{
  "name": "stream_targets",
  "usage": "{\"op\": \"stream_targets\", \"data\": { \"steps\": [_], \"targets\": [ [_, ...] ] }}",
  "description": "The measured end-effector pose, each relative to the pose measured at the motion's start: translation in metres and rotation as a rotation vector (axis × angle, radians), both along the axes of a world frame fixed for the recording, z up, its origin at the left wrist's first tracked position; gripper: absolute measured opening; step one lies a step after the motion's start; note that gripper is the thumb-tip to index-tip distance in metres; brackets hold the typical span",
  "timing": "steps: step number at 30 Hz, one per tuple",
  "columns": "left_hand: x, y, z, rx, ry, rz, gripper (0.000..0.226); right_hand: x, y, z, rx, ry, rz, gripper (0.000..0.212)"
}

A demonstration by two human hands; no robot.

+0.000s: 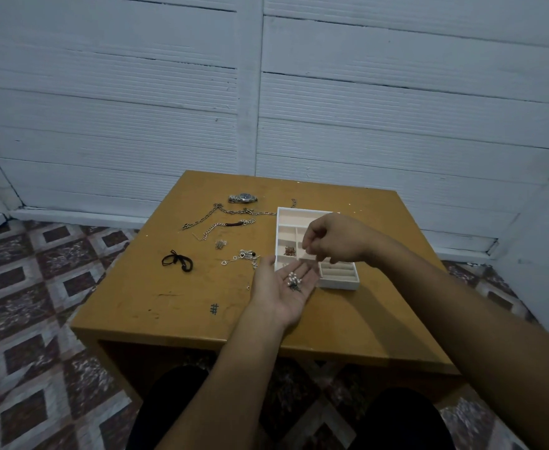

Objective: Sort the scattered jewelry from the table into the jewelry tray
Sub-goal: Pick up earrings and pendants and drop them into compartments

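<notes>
- The left hand (283, 287) lies palm up, fingers spread flat, cradling a small cluster of silver jewelry pieces (293, 280) just beside the white jewelry tray (338, 282).
- The right hand (333, 240) hovers above the tray, fingertips pinched together; whether they grip anything cannot be told.
- A brownish piece (288, 251) sits in a tray compartment below the right hand.
- Left of both hands, chains (201, 219), a wristwatch (243, 198) and a black hair tie (177, 260) are scattered over the wooden bench (169, 306).
</notes>
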State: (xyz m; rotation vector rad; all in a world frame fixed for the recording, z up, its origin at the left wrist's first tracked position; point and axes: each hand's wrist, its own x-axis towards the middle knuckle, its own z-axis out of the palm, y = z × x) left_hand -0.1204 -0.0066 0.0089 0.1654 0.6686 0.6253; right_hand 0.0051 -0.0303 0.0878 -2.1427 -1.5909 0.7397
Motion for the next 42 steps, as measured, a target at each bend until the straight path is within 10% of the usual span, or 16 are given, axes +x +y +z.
{"op": "stream_targets", "data": {
  "steps": [28, 42],
  "targets": [
    [0.019, 0.020, 0.038, 0.114, 0.153, -0.161, 0.074, 0.046, -0.006, -0.038, 0.158, 0.075, -0.122, 0.016],
    [-0.031, 0.032, 0.033, 0.368, 0.324, -0.145, 0.018, 0.020, 0.005, -0.039, 0.153, 0.054, -0.082, 0.014]
  ]
}}
